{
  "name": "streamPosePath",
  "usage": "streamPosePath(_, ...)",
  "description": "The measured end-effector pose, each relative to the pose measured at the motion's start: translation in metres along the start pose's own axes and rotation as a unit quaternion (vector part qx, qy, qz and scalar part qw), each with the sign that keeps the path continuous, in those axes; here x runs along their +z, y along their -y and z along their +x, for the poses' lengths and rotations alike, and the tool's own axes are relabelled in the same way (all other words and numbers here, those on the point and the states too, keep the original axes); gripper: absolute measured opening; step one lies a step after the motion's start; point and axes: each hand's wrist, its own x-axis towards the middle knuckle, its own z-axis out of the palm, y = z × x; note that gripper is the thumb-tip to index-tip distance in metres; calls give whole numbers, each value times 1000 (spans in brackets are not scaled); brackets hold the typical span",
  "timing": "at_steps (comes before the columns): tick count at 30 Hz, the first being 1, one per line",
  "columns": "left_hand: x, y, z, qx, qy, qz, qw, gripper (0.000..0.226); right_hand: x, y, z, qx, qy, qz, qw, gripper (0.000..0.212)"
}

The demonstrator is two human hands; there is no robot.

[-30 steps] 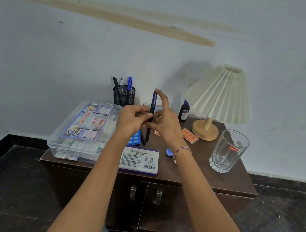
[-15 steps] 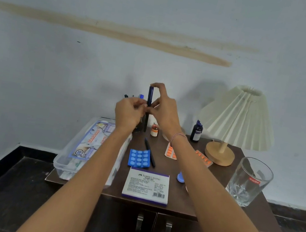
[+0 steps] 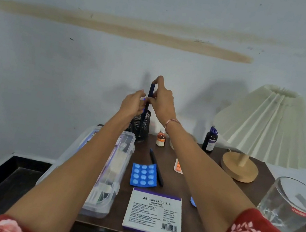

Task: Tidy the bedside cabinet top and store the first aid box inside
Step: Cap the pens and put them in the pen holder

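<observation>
A dark blue pen [image 3: 150, 92] stands upright with its lower end inside the black mesh pen holder [image 3: 139, 128] at the back of the cabinet top [image 3: 183, 184]. My right hand [image 3: 163, 102] pinches the pen near its top. The fingertips of my left hand [image 3: 132, 105] hold its shaft from the left. The clear plastic first aid box [image 3: 119, 163] lies shut on the left side of the cabinet top, partly hidden under my left forearm.
Loose on the top are a blue blister pack [image 3: 143, 174], a black pen [image 3: 156, 167], a stamp pad box [image 3: 154, 214], an orange blister strip [image 3: 178, 166], a small orange bottle [image 3: 161, 137], a dark bottle [image 3: 210, 139], a pleated lamp [image 3: 265, 125] and a glass [image 3: 290, 203].
Both hands carried the upright pen from above the cabinet middle back to the pen holder, and its lower end now sits inside. The camera moved closer.
</observation>
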Motion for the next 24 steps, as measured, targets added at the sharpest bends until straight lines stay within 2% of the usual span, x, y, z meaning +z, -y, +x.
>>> streamPosePath(9,-1,16,23,-64,39,-11,997,58,20,-24,0,75,34,32,996,39)
streamPosePath(15,3,19,29,-75,38,-30,996,56,26,-32,-1,95,23,29,995,23)
streamPosePath(24,4,15,25,-54,8,-15,998,49,22,-26,-2,92,46,-17,995,34)
